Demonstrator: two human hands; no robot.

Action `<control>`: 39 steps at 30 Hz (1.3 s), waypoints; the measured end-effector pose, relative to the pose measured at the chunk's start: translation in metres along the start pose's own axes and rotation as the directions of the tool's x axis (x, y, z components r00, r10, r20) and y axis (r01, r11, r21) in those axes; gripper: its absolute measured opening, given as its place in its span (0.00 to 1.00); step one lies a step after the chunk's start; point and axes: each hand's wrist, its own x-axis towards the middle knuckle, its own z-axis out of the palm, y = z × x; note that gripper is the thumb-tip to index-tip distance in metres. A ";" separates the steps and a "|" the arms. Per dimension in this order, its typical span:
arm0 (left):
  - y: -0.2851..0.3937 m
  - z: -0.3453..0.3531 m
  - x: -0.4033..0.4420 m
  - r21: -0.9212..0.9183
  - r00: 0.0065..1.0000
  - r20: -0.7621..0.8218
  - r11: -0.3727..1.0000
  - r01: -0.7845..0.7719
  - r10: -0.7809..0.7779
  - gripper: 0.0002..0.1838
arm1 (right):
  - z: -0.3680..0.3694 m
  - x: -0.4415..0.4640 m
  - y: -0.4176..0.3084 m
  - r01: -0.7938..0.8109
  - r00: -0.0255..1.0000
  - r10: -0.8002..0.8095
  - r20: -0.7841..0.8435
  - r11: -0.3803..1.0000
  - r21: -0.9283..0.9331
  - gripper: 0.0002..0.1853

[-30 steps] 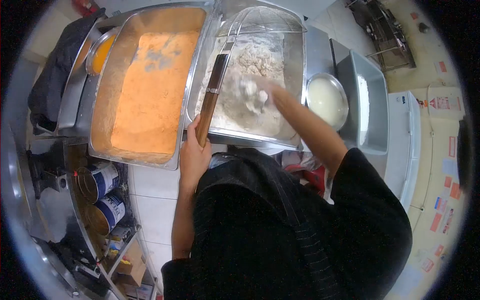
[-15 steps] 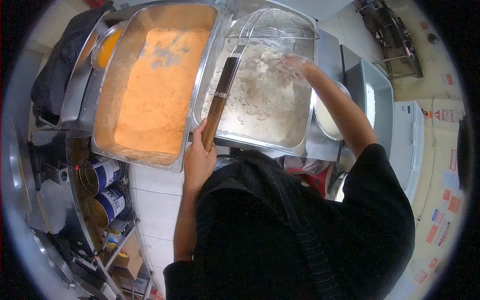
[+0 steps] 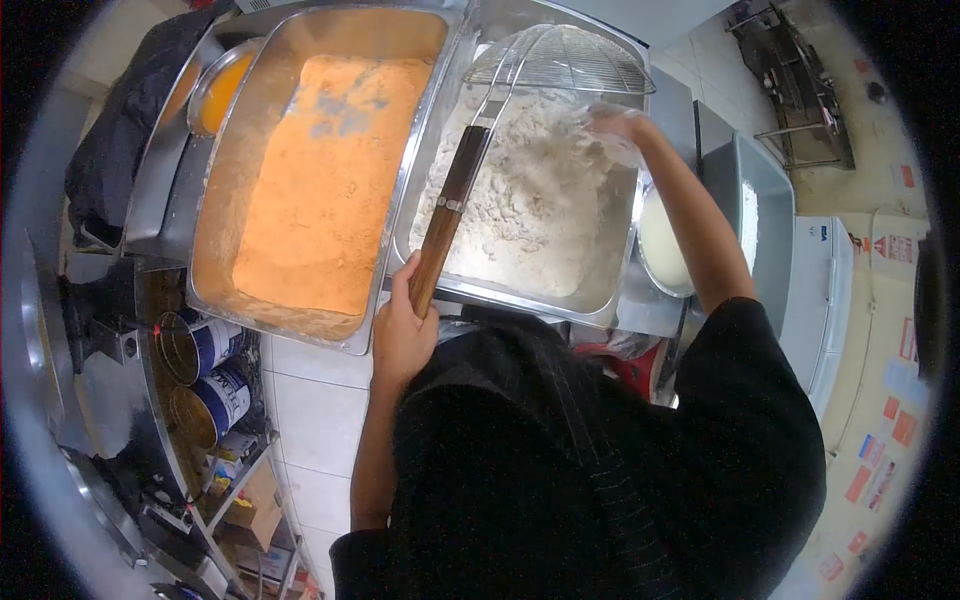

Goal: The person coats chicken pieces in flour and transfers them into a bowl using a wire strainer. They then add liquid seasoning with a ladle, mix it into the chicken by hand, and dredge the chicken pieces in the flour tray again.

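The left hand [image 3: 405, 335] grasps one wire strainer [image 3: 562, 62] by its wooden handle [image 3: 447, 215], over the white-powder tray [image 3: 615, 245]. Inside lies lumpy powder [image 3: 525, 200]; at its far right corner is the right hand [image 3: 612, 125], blurred, grip I cannot tell. Left of it, one orange-powder tray [image 3: 218, 215]; right, one round bowl [image 3: 662, 240] on metal worktop [image 3: 650, 305].

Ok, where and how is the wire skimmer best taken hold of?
Take the wire skimmer by the brown lower end of its handle, from the near side, where the left hand holds it. The handle is long and straight and points back that way, while the wide wire basket sits at the far end; gripping there would probably be clumsier.
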 end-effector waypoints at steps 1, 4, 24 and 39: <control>0.001 -0.001 0.001 0.001 1.000 0.017 1.000 0.017 -0.017 0.33 | 0.009 0.007 -0.001 0.003 1.000 -0.003 -0.004 1.000 -0.003 0.21; 0.001 -0.001 0.001 0.004 0.999 0.033 1.000 0.009 -0.009 0.33 | 0.055 0.041 -0.018 0.041 0.920 0.096 -0.380 0.941 0.336 0.18; -0.026 0.017 0.007 -0.009 0.995 -0.080 0.998 -0.064 0.063 0.29 | 0.128 0.262 0.004 0.606 0.775 -0.086 -0.626 0.379 0.699 0.19; -0.018 0.015 0.012 -0.198 1.000 0.007 0.980 0.030 -0.029 0.27 | 0.106 0.155 -0.155 0.570 0.599 -0.539 0.593 0.807 0.158 0.20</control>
